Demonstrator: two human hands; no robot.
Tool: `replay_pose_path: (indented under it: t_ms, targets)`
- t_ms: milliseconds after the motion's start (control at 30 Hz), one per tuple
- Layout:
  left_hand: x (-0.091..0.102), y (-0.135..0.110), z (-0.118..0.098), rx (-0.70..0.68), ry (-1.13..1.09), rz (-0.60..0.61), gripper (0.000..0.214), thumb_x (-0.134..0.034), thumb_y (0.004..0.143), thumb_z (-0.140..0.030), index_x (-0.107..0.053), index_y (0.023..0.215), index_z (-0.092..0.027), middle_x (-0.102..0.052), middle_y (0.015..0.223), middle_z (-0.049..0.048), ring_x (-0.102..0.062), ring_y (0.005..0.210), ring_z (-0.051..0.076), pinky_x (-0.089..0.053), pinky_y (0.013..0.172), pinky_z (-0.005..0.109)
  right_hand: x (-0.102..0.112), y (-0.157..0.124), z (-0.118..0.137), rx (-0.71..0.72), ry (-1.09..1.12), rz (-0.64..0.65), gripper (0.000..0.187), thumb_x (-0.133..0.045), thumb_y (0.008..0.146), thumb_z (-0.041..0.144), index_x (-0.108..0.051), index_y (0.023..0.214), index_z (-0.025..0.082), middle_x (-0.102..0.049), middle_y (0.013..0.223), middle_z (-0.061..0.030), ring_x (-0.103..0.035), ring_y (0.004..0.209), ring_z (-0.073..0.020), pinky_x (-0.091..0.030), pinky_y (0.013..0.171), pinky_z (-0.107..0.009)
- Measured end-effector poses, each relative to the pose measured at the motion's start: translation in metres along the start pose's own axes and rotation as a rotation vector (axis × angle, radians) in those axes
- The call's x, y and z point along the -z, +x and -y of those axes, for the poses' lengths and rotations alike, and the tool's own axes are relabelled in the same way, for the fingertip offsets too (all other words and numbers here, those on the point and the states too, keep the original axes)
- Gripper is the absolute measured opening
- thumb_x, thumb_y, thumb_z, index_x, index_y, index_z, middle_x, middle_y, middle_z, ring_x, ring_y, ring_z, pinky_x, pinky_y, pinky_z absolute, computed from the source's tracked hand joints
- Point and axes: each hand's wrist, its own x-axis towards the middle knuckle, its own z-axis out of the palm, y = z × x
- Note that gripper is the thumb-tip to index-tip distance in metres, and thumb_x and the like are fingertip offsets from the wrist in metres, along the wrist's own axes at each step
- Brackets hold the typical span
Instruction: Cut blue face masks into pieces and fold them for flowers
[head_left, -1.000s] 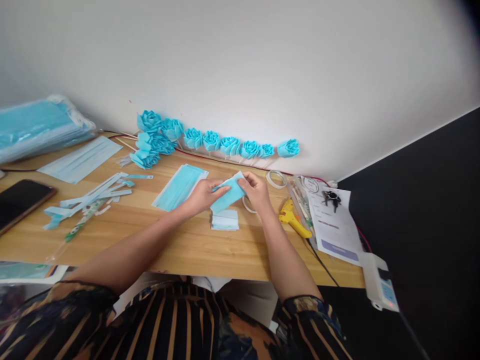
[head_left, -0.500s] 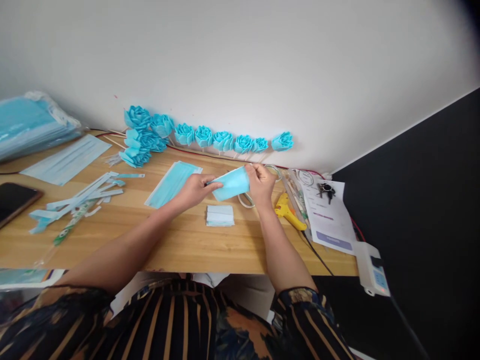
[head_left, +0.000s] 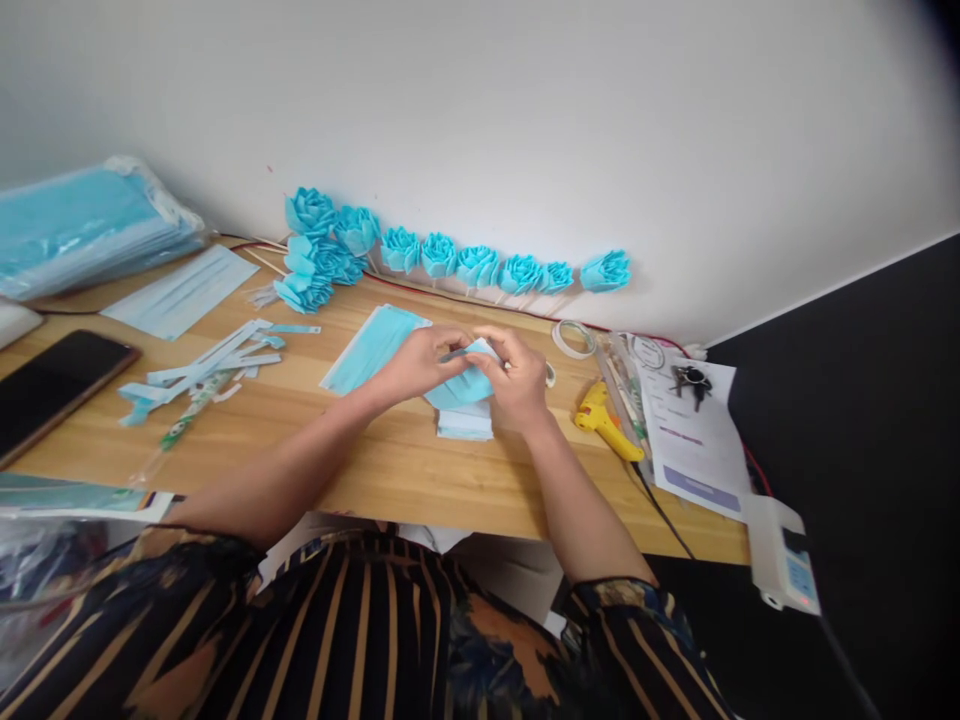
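Note:
Between my two hands is a light blue piece of face-mask material [head_left: 466, 388], bent and partly hidden by the fingers. My left hand [head_left: 420, 362] pinches its left and upper part. From the other side, my right hand [head_left: 517, 378] grips it with the thumb in front, and the fingertips of both hands come close together at the top. Just below the held piece lies a small stack of cut, pale blue pieces [head_left: 465, 424], its upper part covered. Left of my left hand rests a small pile of flat blue mask sheets [head_left: 375, 345].
Blue fabric flowers on sticks [head_left: 478, 266] line the wall. Left are bagged masks [head_left: 90, 225], a phone [head_left: 64, 385], a single sheet [head_left: 180, 292] and cut strips [head_left: 217, 365]. Right are tape [head_left: 574, 340], a yellow glue gun [head_left: 607, 420], keys [head_left: 691, 382], paper [head_left: 694, 450] and a power strip [head_left: 781, 552].
My hands have come closer together, and the blue piece, stretched flat before, is now bent between them. The whole view has shifted, so the desk things appear further right.

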Motion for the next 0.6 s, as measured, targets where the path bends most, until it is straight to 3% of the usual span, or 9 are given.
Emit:
replay_pose_path:
  t_ms: [67,133,233,367,600]
  targets:
    - [0.0,0.001,-0.001,0.031,-0.048,-0.049,0.019,-0.067,0.08,-0.038,-0.068,0.076,-0.019,-0.069,0.077,0.0022,-0.06,0.076,0.018,-0.046,0.073,0.029,-0.001,0.001,0.0,-0.037,0.106,0.014,0.051,-0.07,0.085,0.058,-0.07,0.124,0.026,-0.06,0.067,0.0023,-0.052,0.06,-0.0162,-0.047,0.064,-0.031]
    - [0.002,0.002,-0.001,0.094,-0.143,-0.121,0.021,-0.068,0.079,-0.038,-0.065,0.074,-0.019,-0.066,0.073,0.0012,-0.058,0.072,0.017,-0.045,0.069,0.028,-0.005,0.003,-0.003,-0.082,0.243,0.024,0.061,-0.072,0.081,0.061,-0.065,0.13,0.026,-0.07,0.088,-0.0028,-0.062,0.075,-0.0195,-0.053,0.072,-0.033]
    - [0.003,0.004,0.002,0.185,-0.346,-0.219,0.027,-0.072,0.077,-0.043,-0.062,0.075,-0.019,-0.062,0.07,-0.0004,-0.056,0.066,0.015,-0.045,0.066,0.028,-0.015,0.005,-0.01,-0.168,0.428,0.061,0.059,-0.074,0.078,0.063,-0.067,0.121,0.023,-0.074,0.111,-0.0073,-0.068,0.096,-0.0238,-0.056,0.085,-0.036]
    - [0.004,0.006,0.009,0.222,-0.501,-0.255,0.032,-0.077,0.072,-0.046,-0.063,0.077,-0.018,-0.064,0.074,-0.0007,-0.057,0.069,0.014,-0.047,0.07,0.028,-0.027,0.003,-0.016,-0.254,0.387,0.118,0.04,-0.073,0.078,0.059,-0.071,0.093,0.021,-0.074,0.091,-0.0048,-0.066,0.083,-0.0226,-0.054,0.075,-0.035]
    - [0.006,0.008,0.018,0.238,-0.615,-0.345,0.026,-0.071,0.08,-0.039,-0.057,0.073,-0.019,-0.05,0.066,-0.0034,-0.045,0.06,0.011,-0.039,0.06,0.024,-0.036,-0.002,-0.009,-0.156,0.023,0.141,0.03,-0.07,0.08,0.046,-0.059,0.065,0.022,-0.061,0.064,-0.0006,-0.056,0.063,-0.0188,-0.045,0.063,-0.032]
